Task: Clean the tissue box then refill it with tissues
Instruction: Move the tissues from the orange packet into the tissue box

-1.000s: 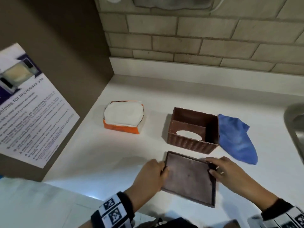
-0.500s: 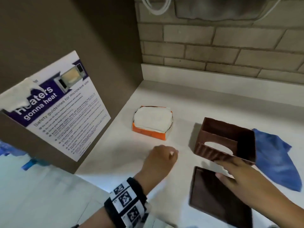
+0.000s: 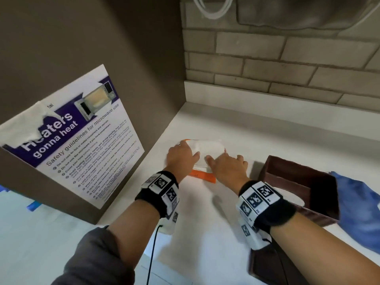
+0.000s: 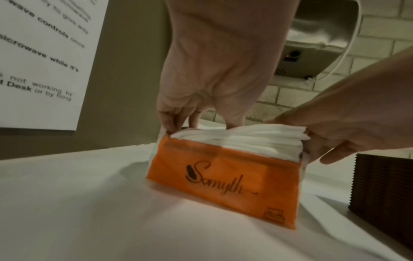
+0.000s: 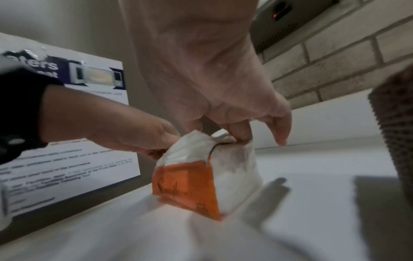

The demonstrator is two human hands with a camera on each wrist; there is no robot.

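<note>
An orange tissue pack (image 3: pixel 202 174) with white tissues (image 3: pixel 207 149) showing at its open top lies on the white counter (image 3: pixel 205 223). My left hand (image 3: pixel 182 158) grips the pack's left end, and the left wrist view shows its fingers (image 4: pixel 172 123) curled over the wrapper edge of the tissue pack (image 4: pixel 223 176). My right hand (image 3: pixel 225 164) holds the right end, its fingers (image 5: pixel 236 137) pinching the wrapper top of the tissue pack (image 5: pixel 196 180). The brown ribbed tissue box (image 3: pixel 298 182) stands to the right, open side up. Its flat brown base panel (image 3: pixel 265 266) lies near the front edge under my right forearm.
A blue cloth (image 3: pixel 362 212) lies just right of the box. A brown cabinet side with a microwave safety poster (image 3: pixel 82 140) walls off the counter's left. The brick wall (image 3: pixel 287 58) behind carries a metal wall unit (image 3: pixel 298 11) and a white cable (image 3: pixel 211 9).
Both hands let go of the brown base panel and reached forward and left to the tissue pack, which they now hold. The head view swung left and closer.
</note>
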